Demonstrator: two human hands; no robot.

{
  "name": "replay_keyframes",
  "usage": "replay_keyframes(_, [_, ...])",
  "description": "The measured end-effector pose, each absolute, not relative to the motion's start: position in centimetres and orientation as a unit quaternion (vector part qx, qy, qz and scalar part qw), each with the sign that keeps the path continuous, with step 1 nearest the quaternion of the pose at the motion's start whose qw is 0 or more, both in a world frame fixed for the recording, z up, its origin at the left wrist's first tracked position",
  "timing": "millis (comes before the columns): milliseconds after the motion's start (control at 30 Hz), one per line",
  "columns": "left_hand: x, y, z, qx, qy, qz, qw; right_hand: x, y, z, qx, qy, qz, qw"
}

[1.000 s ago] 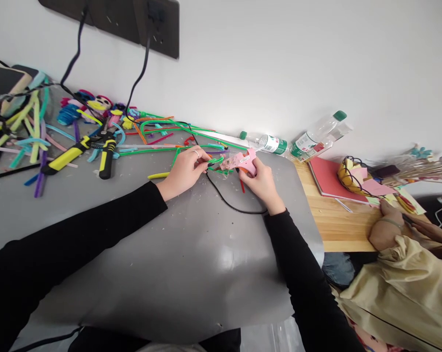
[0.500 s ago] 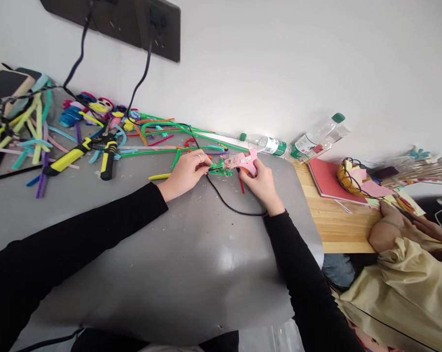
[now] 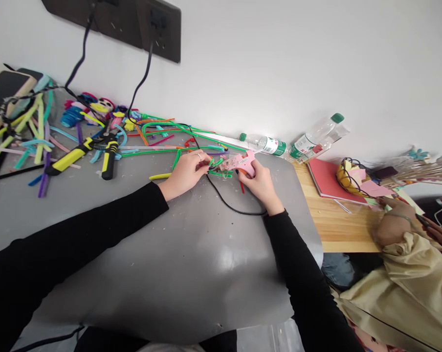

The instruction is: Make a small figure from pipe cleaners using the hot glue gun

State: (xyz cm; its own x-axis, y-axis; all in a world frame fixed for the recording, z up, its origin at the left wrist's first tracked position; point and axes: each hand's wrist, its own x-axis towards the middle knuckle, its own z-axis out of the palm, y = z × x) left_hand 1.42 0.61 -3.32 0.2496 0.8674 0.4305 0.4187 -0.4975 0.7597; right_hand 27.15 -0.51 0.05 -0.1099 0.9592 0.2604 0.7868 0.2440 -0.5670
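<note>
My right hand [image 3: 260, 183] is closed round a pink glue gun [image 3: 240, 162], whose nozzle points left at a small green pipe-cleaner shape [image 3: 218, 167]. My left hand [image 3: 187, 172], a ring on one finger, pinches that green shape just left of the nozzle. Both hands rest on a grey table [image 3: 191, 264]. The gun's black cord [image 3: 228, 203] loops across the table below my hands.
Yellow-handled pliers [image 3: 82, 152] and many coloured pipe cleaners [image 3: 37, 142] lie at the left. Two plastic bottles [image 3: 276, 144] lie by the wall. A red notebook [image 3: 329, 181] and paper scraps sit on the wooden desk, where another person's hand [image 3: 391, 227] works.
My hands have stayed together over the green shape, with only small shifts of the fingers and the gun. The other person's hand at the right has moved a little.
</note>
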Motion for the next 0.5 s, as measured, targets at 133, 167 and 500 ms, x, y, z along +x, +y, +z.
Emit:
replay_keyframes(133, [1.43,0.61,-3.37,0.750,0.424,0.441,0.253,27.22,-0.46,-0.14,-0.590,-0.737,0.152,0.292])
replay_keyframes(167, [1.45,0.60,-3.36,0.750,0.426,0.439,0.251,27.25,-0.46,-0.17,-0.588,-0.738,0.155,0.292])
replay_keyframes(500, [1.42,0.55,-3.32,0.758,0.426,0.437,0.230,27.58,-0.29,-0.30,-0.571,-0.752,0.170,0.281])
